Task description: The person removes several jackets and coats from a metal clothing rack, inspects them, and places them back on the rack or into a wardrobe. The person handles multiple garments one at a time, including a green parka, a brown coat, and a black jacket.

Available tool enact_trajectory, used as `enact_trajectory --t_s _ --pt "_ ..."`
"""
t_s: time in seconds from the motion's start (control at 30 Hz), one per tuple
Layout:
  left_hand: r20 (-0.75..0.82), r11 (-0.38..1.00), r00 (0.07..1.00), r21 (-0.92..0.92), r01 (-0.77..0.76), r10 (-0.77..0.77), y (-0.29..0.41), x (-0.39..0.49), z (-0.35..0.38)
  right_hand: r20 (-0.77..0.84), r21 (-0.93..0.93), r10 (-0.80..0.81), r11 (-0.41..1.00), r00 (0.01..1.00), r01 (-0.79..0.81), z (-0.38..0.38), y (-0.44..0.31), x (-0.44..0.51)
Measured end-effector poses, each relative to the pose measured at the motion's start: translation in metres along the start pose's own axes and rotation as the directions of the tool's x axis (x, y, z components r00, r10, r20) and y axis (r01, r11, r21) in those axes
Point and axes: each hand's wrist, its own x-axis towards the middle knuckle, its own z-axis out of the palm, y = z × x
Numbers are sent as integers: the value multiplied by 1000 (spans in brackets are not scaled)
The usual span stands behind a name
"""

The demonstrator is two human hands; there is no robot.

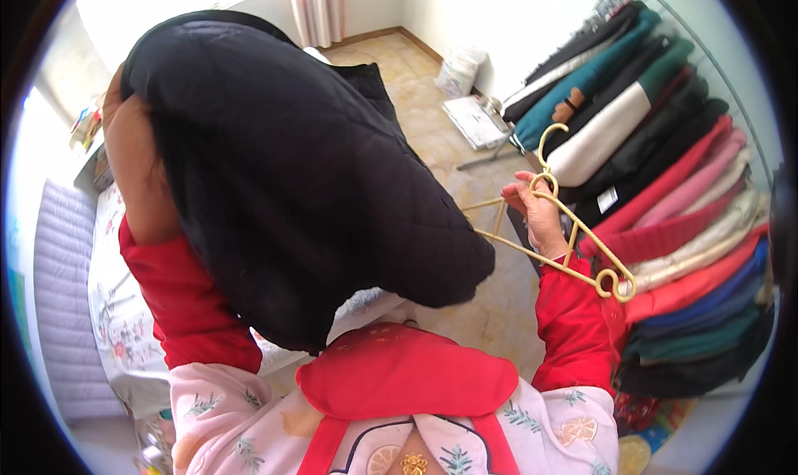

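A black quilted garment (pixel 299 163) hangs in front of me, raised by my left hand (pixel 140 157) at its upper left edge. The garment hides some of that hand's fingers. To the right, my right hand (pixel 541 219) holds a pale yellow plastic clothes hanger (pixel 586 233) near its neck, with the hook pointing up. The hanger's left end passes behind the garment's lower right corner, so it is partly hidden. No part of the garment is visibly draped over the hanger's right arm.
A metal clothes rack (pixel 717 57) full of hanging garments (pixel 673 207) stands close on my right. A bed with a floral cover (pixel 115 300) is at left. On the tiled floor (pixel 411 95) lie a white flat box (pixel 475 121) and a white bag (pixel 460 70).
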Motion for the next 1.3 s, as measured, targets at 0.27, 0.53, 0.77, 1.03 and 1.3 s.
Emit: enact_trajectory --t_s 0.27,0.53,0.77,1.03,1.3 --pt "48 926 927 88 367 -372 -100 -35 -12 -384 -574 -93 804 919 -159 -102 90 -111" --pt "201 845 826 13 535 -527 -162 -75 1 -662 -263 272 789 699 -556 -92 180 -263" --pt "402 746 694 -38 664 -597 -181 -117 66 -761 215 464 839 453 -499 -24 179 -330" --pt "547 681 566 9 732 -616 -208 -165 103 -881 196 257 963 397 -188 -13 123 -320" --pt "442 824 705 177 538 -555 -186 -205 90 -806 -191 -39 962 590 -197 2 93 -272"
